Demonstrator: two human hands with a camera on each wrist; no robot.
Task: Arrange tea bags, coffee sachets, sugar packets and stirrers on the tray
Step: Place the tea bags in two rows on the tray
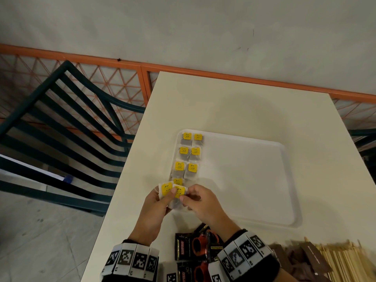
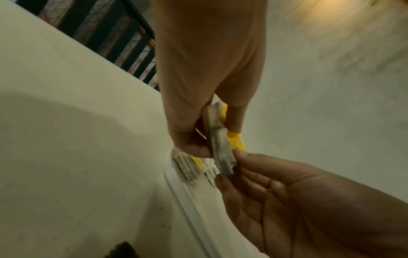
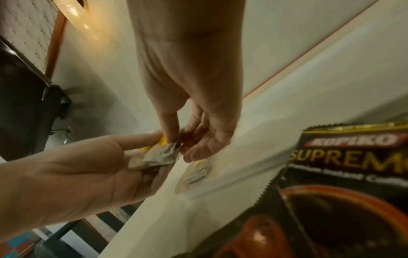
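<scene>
Tea bags [image 1: 172, 193]: flat grey-white paper pouches, each carrying a square yellow tag with a dark mark and a thin white string. Two are held above the tray's [image 1: 289, 180] near left corner. The left hand [image 1: 156, 208] pinches them between thumb and fingers; the right hand [image 1: 200, 202] pinches the edge of the nearer one. Seven more lie on the tray in two columns along its left rim, tags facing up. Black coffee sachets [image 1: 184, 248] and pale stirrers [image 1: 341, 259] lie on the table [image 1: 234, 102] near the wrists.
</scene>
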